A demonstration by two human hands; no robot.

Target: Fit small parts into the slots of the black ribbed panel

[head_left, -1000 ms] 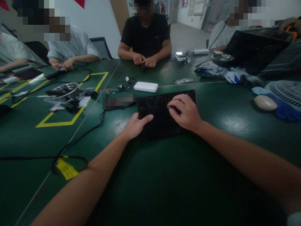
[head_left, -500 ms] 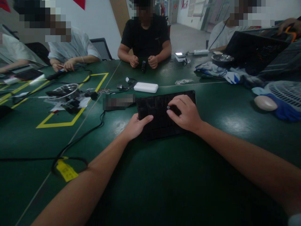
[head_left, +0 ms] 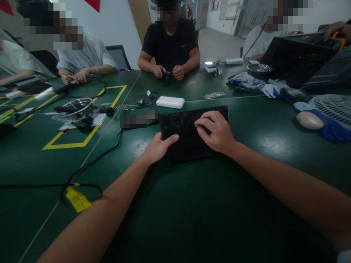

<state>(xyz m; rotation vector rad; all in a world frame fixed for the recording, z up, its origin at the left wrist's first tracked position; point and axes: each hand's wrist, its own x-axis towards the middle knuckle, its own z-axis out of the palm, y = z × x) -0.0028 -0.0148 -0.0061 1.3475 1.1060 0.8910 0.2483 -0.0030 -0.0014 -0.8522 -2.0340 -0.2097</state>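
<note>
A flat black rectangular panel (head_left: 179, 140), with faint raised sections on its face, lies over the green table (head_left: 192, 204) in front of me. My left hand (head_left: 160, 148) grips its left edge, thumb on top and the other fingers hidden beneath. Above the right half of the panel, my right hand (head_left: 215, 131) pinches a small grey piece (head_left: 196, 125) between thumb and fingertips. That piece is mostly covered by the fingers and too small to name. Whether it touches the panel I cannot tell.
Beyond the panel lies a white power bank (head_left: 170, 102). A metal bowl (head_left: 79, 106) with dark parts stands left, near black cables (head_left: 93, 163). At right are a pale oval object (head_left: 309, 120), blue cloth and a white grille (head_left: 333, 109). Other people sit around the table.
My right thumb and fingertips have closed further over the small grey piece, and it has tilted so less of it shows. My left hand and the panel have stayed put.
</note>
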